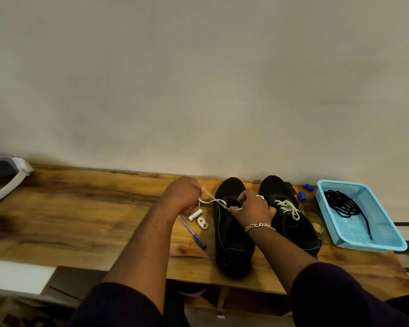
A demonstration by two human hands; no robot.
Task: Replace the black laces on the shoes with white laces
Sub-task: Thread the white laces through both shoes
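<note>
Two black shoes stand side by side on the wooden table, toes toward the wall. The right shoe [291, 218] carries a white lace [288, 207] through its eyelets. On the left shoe [232, 241], my right hand [252, 210] rests over the tongue and pinches a white lace [214, 201] at the eyelets. That lace runs left to my left hand [183, 194], which grips its far end just left of the shoe's toe. Black laces [344, 204] lie coiled in the blue basket [387, 239].
A blue-capped pen [193, 232], a white battery [195, 215] and a small metal piece [202, 223] lie left of the shoes. Two blue caps [302, 196] sit between the right shoe and the basket. A white object [7, 178] is at the table's far left.
</note>
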